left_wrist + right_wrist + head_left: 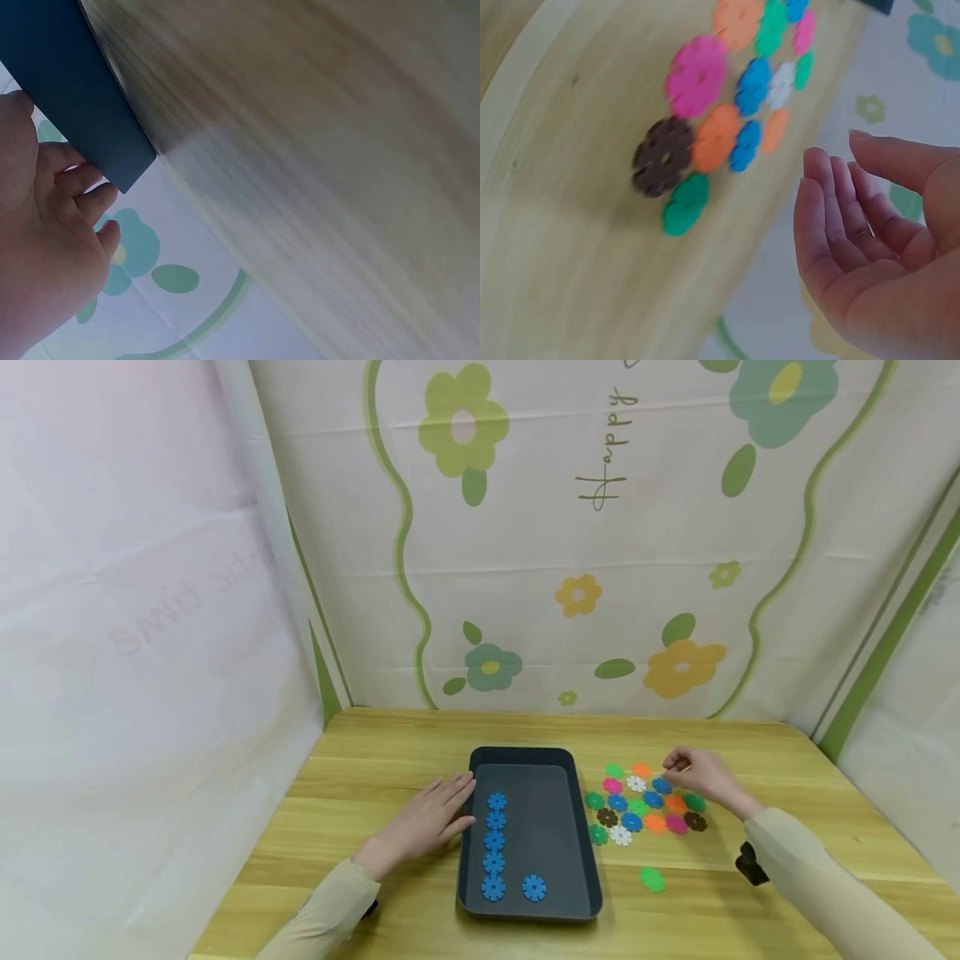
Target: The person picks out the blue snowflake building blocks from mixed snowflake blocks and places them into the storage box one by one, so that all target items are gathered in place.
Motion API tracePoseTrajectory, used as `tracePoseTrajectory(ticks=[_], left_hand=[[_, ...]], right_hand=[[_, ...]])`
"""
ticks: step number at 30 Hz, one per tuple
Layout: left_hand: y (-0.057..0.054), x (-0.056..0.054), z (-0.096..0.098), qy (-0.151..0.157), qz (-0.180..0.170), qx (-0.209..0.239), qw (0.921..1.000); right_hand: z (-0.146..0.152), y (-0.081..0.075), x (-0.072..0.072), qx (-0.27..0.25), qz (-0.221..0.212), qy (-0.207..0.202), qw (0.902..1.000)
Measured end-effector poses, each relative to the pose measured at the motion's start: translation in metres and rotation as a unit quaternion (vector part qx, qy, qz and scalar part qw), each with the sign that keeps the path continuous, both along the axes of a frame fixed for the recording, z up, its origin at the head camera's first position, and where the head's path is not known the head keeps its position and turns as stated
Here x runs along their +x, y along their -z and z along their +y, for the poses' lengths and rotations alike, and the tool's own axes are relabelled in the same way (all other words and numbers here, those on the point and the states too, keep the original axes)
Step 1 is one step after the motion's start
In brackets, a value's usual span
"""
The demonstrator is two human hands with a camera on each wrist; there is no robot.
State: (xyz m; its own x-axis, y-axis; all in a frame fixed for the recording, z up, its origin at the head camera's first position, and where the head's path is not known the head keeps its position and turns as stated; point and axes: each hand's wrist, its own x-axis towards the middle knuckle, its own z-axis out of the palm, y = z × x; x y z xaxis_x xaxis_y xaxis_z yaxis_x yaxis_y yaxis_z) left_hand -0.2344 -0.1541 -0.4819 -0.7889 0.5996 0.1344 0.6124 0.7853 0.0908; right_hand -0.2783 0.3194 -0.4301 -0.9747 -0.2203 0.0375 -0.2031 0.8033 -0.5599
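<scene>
My left hand (427, 822) rests at the left rim of a dark grey tray (551, 835), fingers over its edge and mostly straight. In the left wrist view, its fingertips touch the tray's wall (82, 105). Inside the tray, several blue notched discs (494, 841) form a column along the left side, and one more blue disc (534, 887) lies apart at lower right. My right hand (705, 777) hovers above the far right of a group of coloured discs, near a blue disc (662, 786). Its fingers (810, 225) are loosely bent, with nothing between them and the thumb.
Right of the tray lie loose discs, among them a pink disc (677, 823), a brown disc (695, 822), an orange disc (655, 822) and a white disc (621, 836). One light green disc (652, 880) lies nearer. Flowered cloth (525, 543) hangs behind the wooden table (360, 760).
</scene>
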Motion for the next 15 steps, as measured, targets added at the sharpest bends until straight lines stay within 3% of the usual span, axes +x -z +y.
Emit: tracePoseTrajectory(ticks=[6,15], left_hand=[[0.001,0.000,0.000,-0.002,-0.002,-0.003,1.0000],[0.002,0.000,0.002,0.002,0.003,-0.010,0.9999]], right_hand=[[0.013,0.017,-0.014,0.010,-0.014,0.012,0.9998],[0.020,0.033,-0.023,0.021,-0.052,0.010,0.9984]])
